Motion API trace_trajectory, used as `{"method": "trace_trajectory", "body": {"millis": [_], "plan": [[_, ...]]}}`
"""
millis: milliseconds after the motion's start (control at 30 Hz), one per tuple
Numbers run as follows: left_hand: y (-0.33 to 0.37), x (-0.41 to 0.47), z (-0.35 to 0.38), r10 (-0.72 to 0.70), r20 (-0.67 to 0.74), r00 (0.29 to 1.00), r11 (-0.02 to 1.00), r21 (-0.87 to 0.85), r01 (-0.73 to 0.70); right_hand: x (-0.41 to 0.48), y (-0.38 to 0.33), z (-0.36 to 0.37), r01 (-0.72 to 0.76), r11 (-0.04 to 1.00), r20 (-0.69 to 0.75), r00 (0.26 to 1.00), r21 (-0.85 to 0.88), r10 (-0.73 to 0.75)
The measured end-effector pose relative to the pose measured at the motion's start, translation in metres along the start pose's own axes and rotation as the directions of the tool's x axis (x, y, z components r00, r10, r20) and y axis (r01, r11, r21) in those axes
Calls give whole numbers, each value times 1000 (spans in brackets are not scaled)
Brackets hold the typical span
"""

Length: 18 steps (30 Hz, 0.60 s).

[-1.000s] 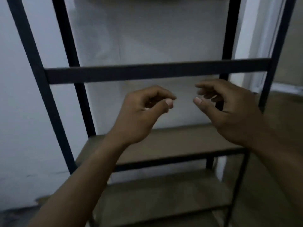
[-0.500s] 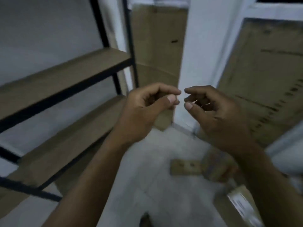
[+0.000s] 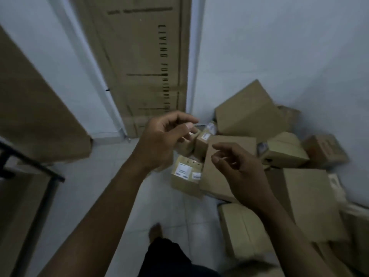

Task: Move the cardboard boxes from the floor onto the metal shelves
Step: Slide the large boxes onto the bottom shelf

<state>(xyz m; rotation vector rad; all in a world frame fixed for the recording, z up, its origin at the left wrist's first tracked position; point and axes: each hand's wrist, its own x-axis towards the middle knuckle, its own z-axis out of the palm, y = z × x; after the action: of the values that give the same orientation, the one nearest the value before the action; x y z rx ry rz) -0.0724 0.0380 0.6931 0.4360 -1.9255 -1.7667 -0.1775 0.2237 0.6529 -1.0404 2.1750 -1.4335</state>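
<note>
Cardboard boxes [image 3: 249, 114], blocky and matte, heap below left hand [image 3: 159, 142] and right hand [image 3: 243, 172], grips loose, empty.

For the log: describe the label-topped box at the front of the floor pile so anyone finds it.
Find the tall flat carton with vertical lettering at the back. Below it, at the floor pile's left edge, just under the left hand, sits a small box. Only it shows a large white label beside a smaller one on top.

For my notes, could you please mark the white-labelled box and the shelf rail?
white-labelled box [image 3: 186, 175]: head view, on its labelled face.
shelf rail [image 3: 32, 162]: head view, middle of the bar.
</note>
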Motion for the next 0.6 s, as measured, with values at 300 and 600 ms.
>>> {"method": "trace_trajectory", "body": {"millis": [300,600], "plan": [[-64,114,71,-144,251,957,989,55,135,14,91,-68,-329,942,-278,900,71,336],[-106,261,124,-280,380,881,960,129,250,96,146,-116,-472,875,-452,762,103,464]]}}
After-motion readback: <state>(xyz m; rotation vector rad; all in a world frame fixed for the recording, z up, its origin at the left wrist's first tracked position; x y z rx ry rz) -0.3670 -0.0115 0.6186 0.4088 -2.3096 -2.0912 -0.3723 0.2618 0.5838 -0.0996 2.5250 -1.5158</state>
